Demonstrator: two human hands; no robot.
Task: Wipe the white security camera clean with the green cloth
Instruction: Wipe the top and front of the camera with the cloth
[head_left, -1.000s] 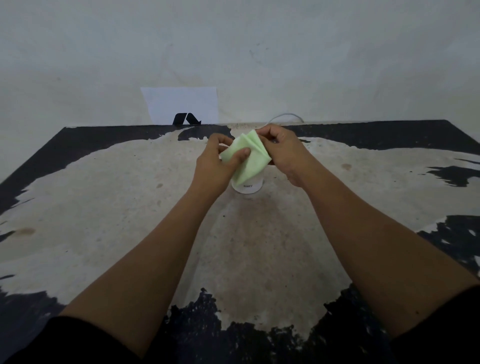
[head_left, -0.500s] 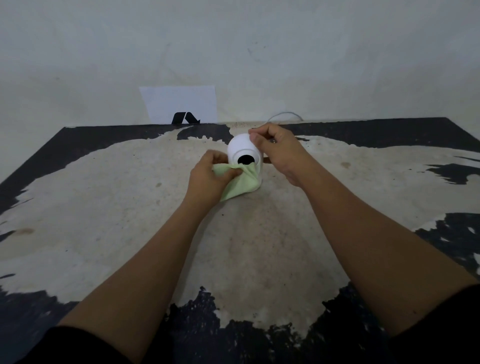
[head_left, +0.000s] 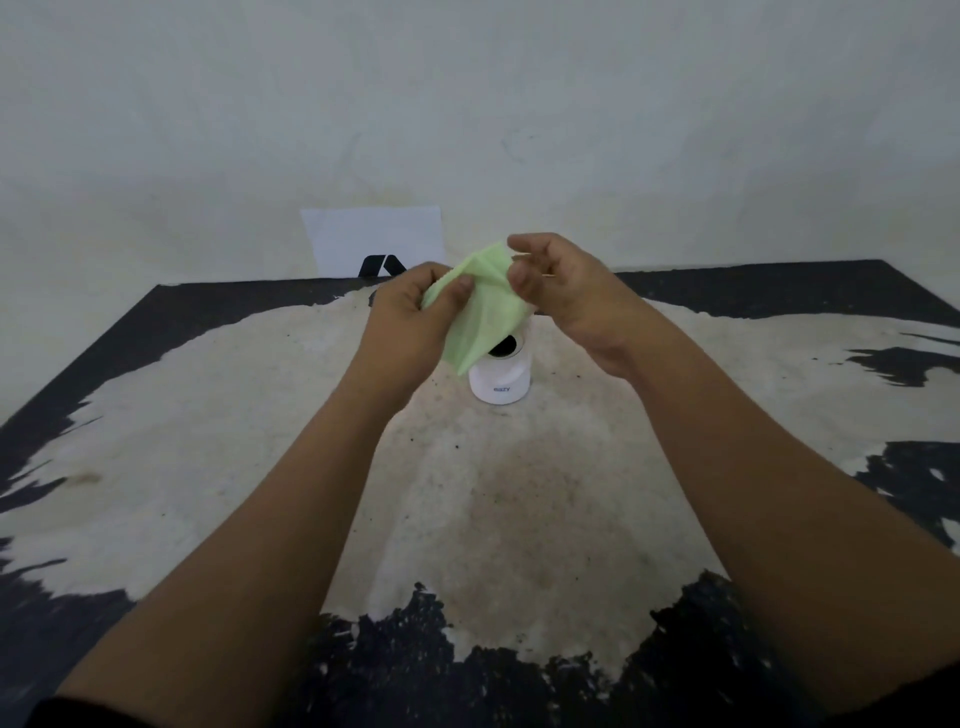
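The white security camera (head_left: 501, 376) stands upright on the worn table (head_left: 208, 415), its dark lens partly showing and its top hidden behind the cloth. The green cloth (head_left: 480, 312) hangs in the air above and in front of the camera, held between both hands. My left hand (head_left: 415, 317) pinches the cloth's left side with thumb and fingers. My right hand (head_left: 561, 283) holds its upper right edge with the fingertips. Whether the cloth's lower corner touches the camera cannot be told.
A white sheet of paper (head_left: 374, 241) with a black mark leans against the pale wall behind the table. The table's top is black with a large worn pale patch; its far edge runs along the wall.
Half a second ago my left hand pressed the cloth low against the camera while my right hand held its head. Now both hands have lifted and hold the cloth above the standing camera.
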